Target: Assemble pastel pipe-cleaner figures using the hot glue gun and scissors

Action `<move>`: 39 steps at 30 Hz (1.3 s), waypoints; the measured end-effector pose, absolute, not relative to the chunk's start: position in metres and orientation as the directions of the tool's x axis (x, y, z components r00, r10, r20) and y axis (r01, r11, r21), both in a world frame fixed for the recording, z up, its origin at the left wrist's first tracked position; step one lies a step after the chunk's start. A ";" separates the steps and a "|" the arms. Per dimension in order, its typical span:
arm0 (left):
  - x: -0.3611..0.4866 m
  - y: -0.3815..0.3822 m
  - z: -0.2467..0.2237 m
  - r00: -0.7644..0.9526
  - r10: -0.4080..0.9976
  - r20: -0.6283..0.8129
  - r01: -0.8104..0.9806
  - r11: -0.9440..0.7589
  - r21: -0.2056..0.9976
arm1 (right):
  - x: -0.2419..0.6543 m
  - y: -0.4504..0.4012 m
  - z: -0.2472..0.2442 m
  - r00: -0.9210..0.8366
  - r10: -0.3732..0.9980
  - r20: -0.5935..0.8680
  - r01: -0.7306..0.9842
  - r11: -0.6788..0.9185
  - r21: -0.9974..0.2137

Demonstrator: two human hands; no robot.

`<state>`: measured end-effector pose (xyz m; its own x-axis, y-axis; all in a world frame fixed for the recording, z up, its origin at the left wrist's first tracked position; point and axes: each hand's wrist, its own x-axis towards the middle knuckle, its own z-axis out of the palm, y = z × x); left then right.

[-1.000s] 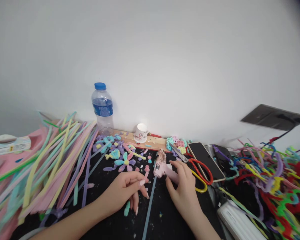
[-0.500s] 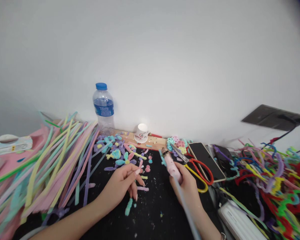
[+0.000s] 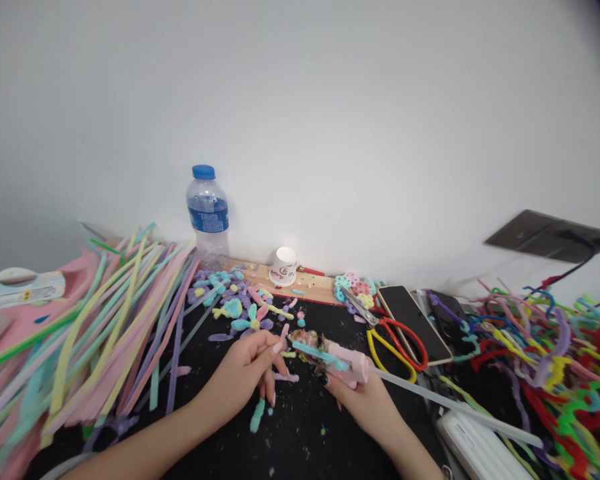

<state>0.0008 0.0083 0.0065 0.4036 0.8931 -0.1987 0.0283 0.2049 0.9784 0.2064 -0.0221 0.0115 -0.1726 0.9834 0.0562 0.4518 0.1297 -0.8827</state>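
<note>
My left hand (image 3: 243,373) pinches a short pink piece of pipe cleaner (image 3: 285,333) upright between thumb and forefinger. My right hand (image 3: 367,403) is wrapped round a pink hot glue gun (image 3: 349,357). Its grimy nozzle end points left, close to the pink piece, but I cannot tell if they touch. A light blue strip (image 3: 320,355) lies along the gun's side. From its rear a long whitish glue stick (image 3: 455,402) sticks out to the right. Under my left hand are a lilac piece (image 3: 287,378) and a teal piece (image 3: 257,415) of pipe cleaner.
Long pastel pipe cleaners (image 3: 125,320) fill the left side. Fuzzy flowers (image 3: 253,317), a water bottle (image 3: 208,213) and a paper cup (image 3: 283,267) stand toward the wall. Right lie scissors (image 3: 405,343), a phone (image 3: 415,323), a white power strip (image 3: 480,443) and tangled bright pipe cleaners (image 3: 555,353).
My right hand has turned the glue gun so its nozzle swings from pointing away to pointing left, near the pink piece. The glue stick now trails right. My left hand has hardly moved.
</note>
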 end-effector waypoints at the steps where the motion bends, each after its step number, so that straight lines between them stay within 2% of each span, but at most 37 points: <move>1: 0.001 0.008 0.007 0.402 0.893 -0.202 0.027 0.209 0.978 | 0.206 -0.022 0.012 -0.184 0.981 0.057 0.451 0.135 -0.882; 8: 0.002 0.007 0.003 0.402 0.894 -0.196 0.044 0.194 0.980 | 0.207 -0.024 0.009 -0.161 0.985 0.056 0.516 0.133 -0.846; 15: 0.002 0.007 0.005 0.402 0.896 -0.189 0.051 0.184 0.982 | 0.205 -0.021 0.012 -0.220 0.973 0.064 0.484 0.166 -0.859; 20: 0.002 0.007 0.005 0.400 0.896 -0.192 0.052 0.187 0.981 | 0.206 -0.023 0.009 -0.179 0.981 0.075 0.535 0.161 -0.829; 39: 0.001 0.008 0.003 0.400 0.899 -0.177 0.040 0.175 0.984 | 0.207 -0.022 0.012 -0.241 0.970 0.044 0.539 0.172 -0.825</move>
